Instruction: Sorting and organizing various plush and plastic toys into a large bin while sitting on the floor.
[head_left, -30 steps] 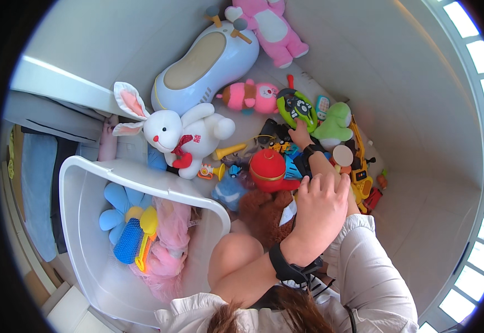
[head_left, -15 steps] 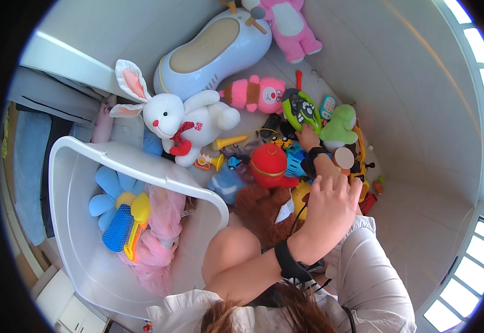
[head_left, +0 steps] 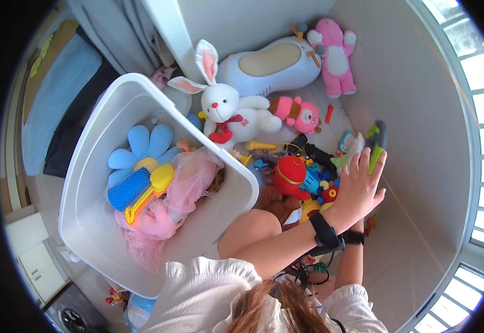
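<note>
My left hand (head_left: 356, 194) reaches across to the right, its fingers spread and stretched out, a black strap at the wrist. Its fingertips overlap a green-and-black plastic toy (head_left: 377, 145), raised off the floor beside the wall; whether they touch it I cannot tell. Behind it, my right hand is mostly hidden; only its forearm (head_left: 350, 266) and black wristband show. The raised toy seems to be in that right hand, though its fingers do not show. Below lie a red round plush (head_left: 290, 176), a light green plush (head_left: 342, 161) and a brown plush (head_left: 275, 202).
A large white bin (head_left: 71, 200) at left holds a blue flower cushion (head_left: 140, 141), pink netting (head_left: 192, 173) and plastic toys. Beyond sit a white plush rabbit (head_left: 221, 102), a ride-on toy (head_left: 270, 67), and pink plushes (head_left: 337, 61). A pale wall (head_left: 419, 127) stands at right.
The green-and-black toy has come up off the floor toward the right wall. My left hand has moved right and up, now covering my right hand. The whole view has shifted.
</note>
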{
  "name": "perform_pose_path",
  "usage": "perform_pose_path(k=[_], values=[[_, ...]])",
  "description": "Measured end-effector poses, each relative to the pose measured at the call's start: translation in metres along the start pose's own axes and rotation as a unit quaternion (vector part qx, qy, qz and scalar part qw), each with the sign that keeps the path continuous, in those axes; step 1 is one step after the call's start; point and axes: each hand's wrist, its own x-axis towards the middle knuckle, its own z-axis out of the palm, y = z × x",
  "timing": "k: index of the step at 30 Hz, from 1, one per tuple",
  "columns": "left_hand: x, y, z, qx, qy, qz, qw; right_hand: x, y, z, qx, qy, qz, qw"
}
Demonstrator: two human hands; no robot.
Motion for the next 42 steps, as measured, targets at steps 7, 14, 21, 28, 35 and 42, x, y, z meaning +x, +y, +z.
perform_pose_path(k=[7,14,21,28,35,42], values=[[-0.009,0.026,-0.030,-0.281,-0.165,-0.025,0.945,-0.075,-0.090,-0.076,-0.214,0.077,-0.139,0.964],[-0.063,0.060,-0.054,-0.457,-0.193,-0.013,0.868,-0.167,-0.160,-0.126,-0.336,0.115,-0.139,0.924],[-0.093,0.061,-0.119,-0.529,-0.260,-0.106,0.801,-0.238,-0.188,-0.148,-0.226,0.032,-0.212,0.950],[-0.142,-0.089,-0.296,-0.549,-0.160,-0.239,0.785,-0.297,-0.106,-0.209,-0.154,0.178,-0.125,0.964],[-0.249,-0.292,-0.395,-0.588,0.088,-0.459,0.660,-0.374,-0.027,-0.213,-0.214,0.154,0.010,0.965],[-0.233,-0.468,-0.343,-0.608,0.201,-0.431,0.636,-0.389,-0.030,-0.211,-0.217,0.096,0.162,0.958]])
